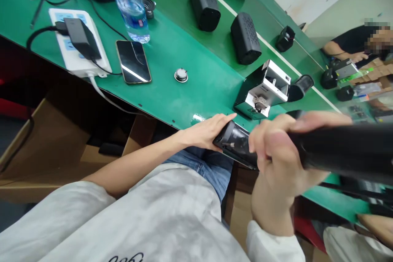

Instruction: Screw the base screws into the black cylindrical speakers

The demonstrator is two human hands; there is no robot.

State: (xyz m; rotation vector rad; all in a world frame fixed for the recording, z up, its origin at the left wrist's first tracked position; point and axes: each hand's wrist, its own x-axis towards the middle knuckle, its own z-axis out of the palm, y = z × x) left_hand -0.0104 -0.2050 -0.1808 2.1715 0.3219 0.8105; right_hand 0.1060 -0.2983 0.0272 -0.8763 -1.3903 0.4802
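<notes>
My left hand is closed over the near end of a black speaker housing, steadying it at the table's edge. Part of the housing is hidden behind my right hand. That hand is wrapped round a thick black electric screwdriver, judged by its shape and blurred by motion. Its tip is hidden, so I cannot tell whether it touches the housing. Just beyond the housing stands a silver and black screw feeder. A small round silver speaker driver lies on the green table, left of the feeder.
At left are a white power strip with a plugged-in black adapter, a phone and a water bottle. Several black speaker housings stand farther back. Cardboard boxes sit below. Another person is at far right.
</notes>
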